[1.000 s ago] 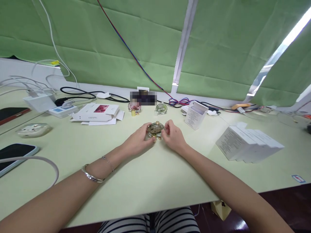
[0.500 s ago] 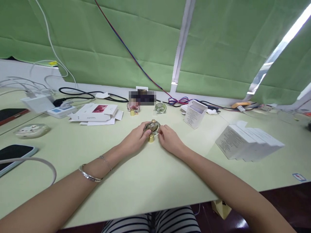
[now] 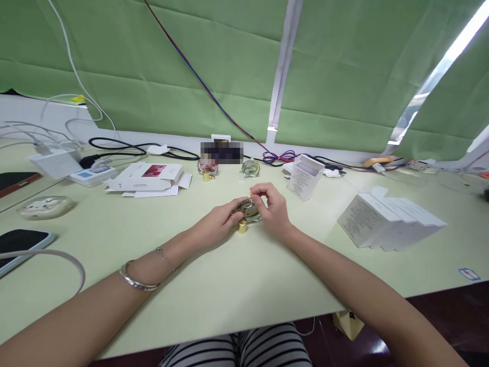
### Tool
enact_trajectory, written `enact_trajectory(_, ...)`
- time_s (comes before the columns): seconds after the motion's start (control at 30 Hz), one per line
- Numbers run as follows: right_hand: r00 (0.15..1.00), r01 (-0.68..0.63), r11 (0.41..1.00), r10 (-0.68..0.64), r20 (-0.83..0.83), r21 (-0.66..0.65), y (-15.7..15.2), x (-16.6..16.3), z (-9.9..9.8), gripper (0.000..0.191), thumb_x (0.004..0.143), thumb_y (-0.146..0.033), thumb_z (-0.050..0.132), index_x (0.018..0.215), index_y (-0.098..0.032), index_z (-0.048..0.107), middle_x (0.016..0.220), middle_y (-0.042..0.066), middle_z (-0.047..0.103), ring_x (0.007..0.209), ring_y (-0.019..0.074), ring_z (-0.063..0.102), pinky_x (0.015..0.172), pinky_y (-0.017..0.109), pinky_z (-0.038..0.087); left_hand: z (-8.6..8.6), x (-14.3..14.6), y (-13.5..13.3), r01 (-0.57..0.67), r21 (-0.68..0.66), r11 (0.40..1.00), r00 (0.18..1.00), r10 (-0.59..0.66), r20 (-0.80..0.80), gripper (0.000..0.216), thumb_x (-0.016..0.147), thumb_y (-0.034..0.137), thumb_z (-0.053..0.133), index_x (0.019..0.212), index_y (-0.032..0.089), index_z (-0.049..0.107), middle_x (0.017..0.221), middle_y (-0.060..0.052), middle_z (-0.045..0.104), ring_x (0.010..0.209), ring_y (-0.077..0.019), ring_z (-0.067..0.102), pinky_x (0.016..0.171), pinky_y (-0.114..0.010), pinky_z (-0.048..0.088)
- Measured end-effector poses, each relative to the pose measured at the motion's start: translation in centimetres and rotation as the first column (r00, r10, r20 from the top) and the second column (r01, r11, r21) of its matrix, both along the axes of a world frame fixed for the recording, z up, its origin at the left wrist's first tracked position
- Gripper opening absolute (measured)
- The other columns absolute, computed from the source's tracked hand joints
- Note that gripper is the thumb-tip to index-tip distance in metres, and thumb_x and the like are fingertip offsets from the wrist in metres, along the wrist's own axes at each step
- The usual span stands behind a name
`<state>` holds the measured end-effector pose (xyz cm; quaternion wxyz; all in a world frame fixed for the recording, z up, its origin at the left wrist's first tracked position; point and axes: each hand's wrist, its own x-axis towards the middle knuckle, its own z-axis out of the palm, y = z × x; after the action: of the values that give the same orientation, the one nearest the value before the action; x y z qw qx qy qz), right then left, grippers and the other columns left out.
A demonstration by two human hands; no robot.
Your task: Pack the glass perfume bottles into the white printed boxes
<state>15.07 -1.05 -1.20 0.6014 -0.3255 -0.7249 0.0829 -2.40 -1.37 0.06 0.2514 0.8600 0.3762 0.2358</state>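
Observation:
A round, flat glass perfume bottle (image 3: 251,210) lies on the table with its gold neck towards the far side. My left hand (image 3: 220,220) grips its left edge, the thumb over the glass. Fingers and thumb of my right hand (image 3: 273,210) pinch the gold neck (image 3: 250,195) at the top, partly covering the bottle's right side. A gold cap (image 3: 242,227) stands on the table just in front of the bottle, beside my left thumb. Further back are a pinkish round bottle (image 3: 208,167) and a greenish round bottle (image 3: 251,167).
Flattened white cartons (image 3: 148,178) lie at the left. An open white box (image 3: 305,177) stands behind my right hand, and several white boxes (image 3: 389,220) lean in a row further right. Cables (image 3: 280,156) run along the back, and a phone (image 3: 23,247) lies near the left edge.
My right hand has risen from the bottle's near right side to pinch its neck. The bottle, with my left hand on it, has shifted a little right and nearer.

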Motion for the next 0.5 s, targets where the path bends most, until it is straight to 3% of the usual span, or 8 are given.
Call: enact_trajectory(0.5,0.991,-0.075,0.997,0.076,0.111,-0.013,0.22,1.07,0.71,0.008,0.082,-0.016,0.049,0.083,-0.019,0.057,0.085,0.005,0.063,0.081,0.0153,0.060,0.074,0.031,0.049,-0.03,-0.07,-0.07,-0.001,0.004,1.000,1.000,0.001,0.007,0.044,0.091,0.036,0.031,0.132,0.023,0.038,0.110,-0.004,0.062,0.093,-0.0189,0.059,0.079,-0.029,0.044)
